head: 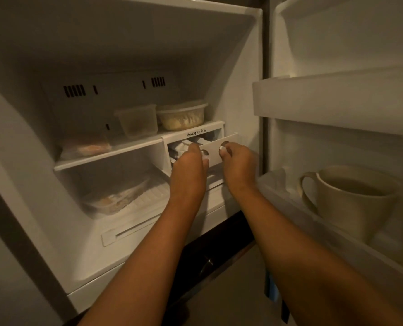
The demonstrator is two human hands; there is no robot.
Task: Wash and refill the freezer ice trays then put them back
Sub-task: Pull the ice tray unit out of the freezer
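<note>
Nearest you, both bare forearms reach up from the bottom edge of the view into the open freezer. Your left hand [188, 170] grips the left end of the ice tray unit's white front panel [215, 152]: its fingers curl over the panel's top edge and its thumb sits just under the left knob [203, 152]. Your right hand [239, 165] pinches the right knob [224, 145] between thumb and fingertip; you cannot tell how its other fingers lie. The panel stands pulled out and skewed from its housing [195, 133], which is marked "Moving Ice Tray" and sits under the right end of the freezer shelf [106, 156]. Through the gap behind the panel the white ice trays [181, 147] show, inside the housing.

To your right, on the open door, a pale mug [351, 196] stands on the lower door shelf [313, 222], handle towards the freezer, with a second door bin [337, 100] above it.

On the freezer floor, left of the hands, lies a clear bag of food [115, 196]. Further back, on the shelf's left end, lies another wrapped item [92, 147]. A square lidded tub [137, 121] stands near the middle, and a round lidded tub [183, 116] stands on top of the housing. Dark vent slots [74, 90] line the back wall.
</note>
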